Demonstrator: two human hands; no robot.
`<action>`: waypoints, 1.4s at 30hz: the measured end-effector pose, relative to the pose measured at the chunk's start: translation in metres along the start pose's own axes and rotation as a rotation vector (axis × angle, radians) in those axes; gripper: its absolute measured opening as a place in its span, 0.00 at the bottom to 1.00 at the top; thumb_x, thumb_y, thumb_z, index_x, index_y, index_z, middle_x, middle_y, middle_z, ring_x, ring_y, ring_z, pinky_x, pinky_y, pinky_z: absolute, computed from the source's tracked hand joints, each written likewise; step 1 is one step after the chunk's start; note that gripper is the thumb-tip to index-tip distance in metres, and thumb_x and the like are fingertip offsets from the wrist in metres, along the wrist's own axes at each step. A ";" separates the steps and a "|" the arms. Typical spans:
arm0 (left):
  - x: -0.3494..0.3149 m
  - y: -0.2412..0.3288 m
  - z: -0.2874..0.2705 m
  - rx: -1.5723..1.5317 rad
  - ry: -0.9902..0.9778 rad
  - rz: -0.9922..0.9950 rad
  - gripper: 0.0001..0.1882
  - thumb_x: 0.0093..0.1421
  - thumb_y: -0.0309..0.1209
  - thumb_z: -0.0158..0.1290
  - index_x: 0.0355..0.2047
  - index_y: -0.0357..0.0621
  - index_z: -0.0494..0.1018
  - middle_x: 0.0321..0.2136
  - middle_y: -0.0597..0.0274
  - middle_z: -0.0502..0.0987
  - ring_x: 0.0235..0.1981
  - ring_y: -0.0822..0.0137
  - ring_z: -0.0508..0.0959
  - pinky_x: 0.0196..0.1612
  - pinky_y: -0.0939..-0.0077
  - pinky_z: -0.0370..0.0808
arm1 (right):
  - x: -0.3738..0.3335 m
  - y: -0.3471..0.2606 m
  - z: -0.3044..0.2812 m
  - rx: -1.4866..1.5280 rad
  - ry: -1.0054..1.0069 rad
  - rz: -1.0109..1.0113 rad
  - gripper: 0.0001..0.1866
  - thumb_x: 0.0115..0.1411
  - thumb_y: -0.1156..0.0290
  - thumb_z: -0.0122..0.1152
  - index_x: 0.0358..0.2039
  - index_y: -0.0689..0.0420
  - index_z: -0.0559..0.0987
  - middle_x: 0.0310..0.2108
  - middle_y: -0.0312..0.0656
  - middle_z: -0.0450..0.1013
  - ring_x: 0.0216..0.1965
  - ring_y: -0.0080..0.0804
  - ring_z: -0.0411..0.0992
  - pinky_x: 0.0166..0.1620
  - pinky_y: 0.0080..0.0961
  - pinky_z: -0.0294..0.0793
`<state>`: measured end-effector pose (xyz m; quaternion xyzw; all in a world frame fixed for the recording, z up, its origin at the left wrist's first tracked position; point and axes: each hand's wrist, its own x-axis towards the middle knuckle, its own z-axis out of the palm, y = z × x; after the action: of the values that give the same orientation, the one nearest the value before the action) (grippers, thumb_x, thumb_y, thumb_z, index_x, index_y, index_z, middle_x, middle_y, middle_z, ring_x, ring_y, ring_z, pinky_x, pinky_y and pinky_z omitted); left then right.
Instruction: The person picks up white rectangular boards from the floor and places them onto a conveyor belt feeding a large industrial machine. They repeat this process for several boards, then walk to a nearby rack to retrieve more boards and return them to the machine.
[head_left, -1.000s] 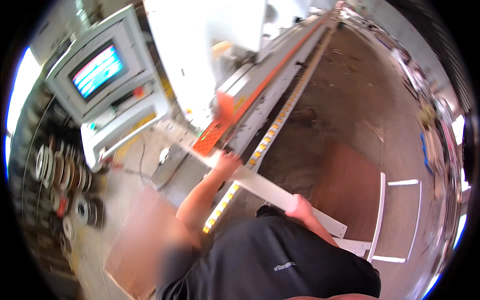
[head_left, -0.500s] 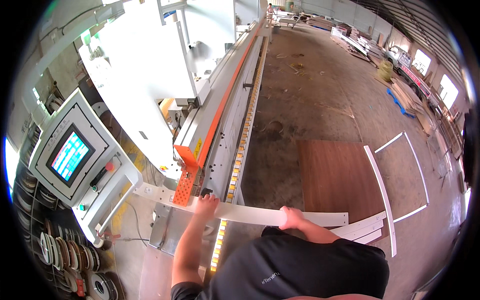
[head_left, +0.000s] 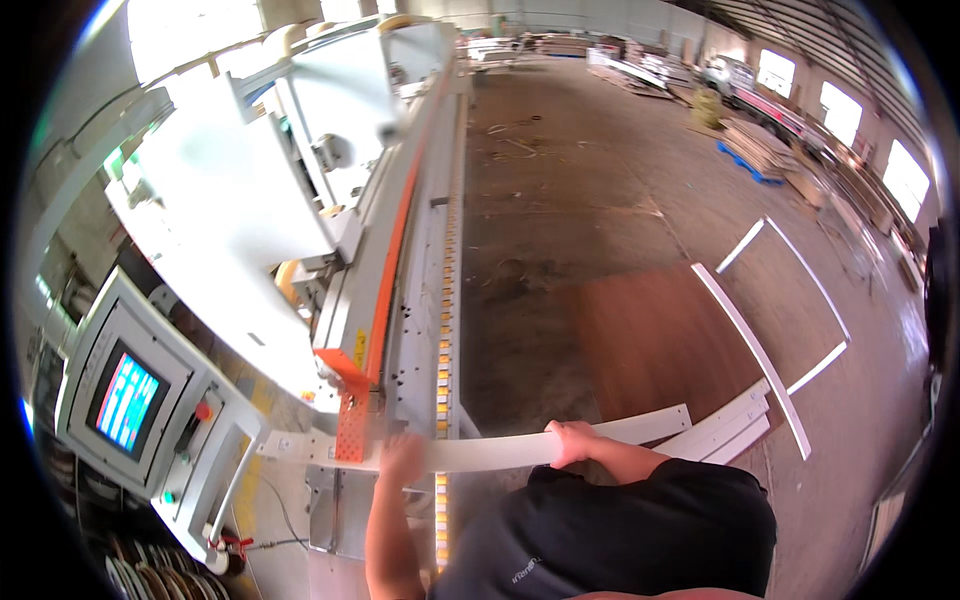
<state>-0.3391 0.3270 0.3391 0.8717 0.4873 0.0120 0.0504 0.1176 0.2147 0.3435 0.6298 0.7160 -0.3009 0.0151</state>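
Note:
A long narrow white board [head_left: 490, 454] lies crosswise in front of me, from the control panel's handle on the left to a drilled end on the right. My left hand [head_left: 402, 459] is closed over it just right of the orange perforated bracket [head_left: 351, 425]; motion blurs its fingers. Further right, my right hand [head_left: 570, 442] grips the same board, its fingers wrapped over it. The board's left part passes at the bracket, at the near end of the long machine's orange rail [head_left: 392, 260]. Beneath the board runs a yellow-and-white roller strip [head_left: 444, 370].
A control panel [head_left: 128, 400] with a lit screen stands at left, above edging coils [head_left: 160, 580]. On the right are a brown panel [head_left: 650, 330], stacked white strips [head_left: 725, 432], a long white strip [head_left: 752, 355] and a white frame [head_left: 820, 285]. Timber stacks [head_left: 760, 145] stand farther back.
The view has turned, so the machine and panel sit further left and lower. Both hands stay on the white board; the left hand is now blurred. Against the bracket, the board has shifted slightly.

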 end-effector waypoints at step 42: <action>0.002 0.009 0.032 -0.112 0.517 -0.175 0.11 0.59 0.41 0.58 0.25 0.50 0.79 0.29 0.60 0.83 0.38 0.54 0.81 0.52 0.55 0.73 | 0.000 -0.007 -0.003 0.004 0.031 -0.046 0.45 0.42 0.47 0.77 0.61 0.50 0.75 0.55 0.46 0.79 0.58 0.46 0.76 0.59 0.43 0.75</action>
<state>-0.3281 0.3213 0.3083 0.7902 0.5560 0.2564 -0.0265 0.1124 0.2161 0.3483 0.6177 0.7299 -0.2927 -0.0044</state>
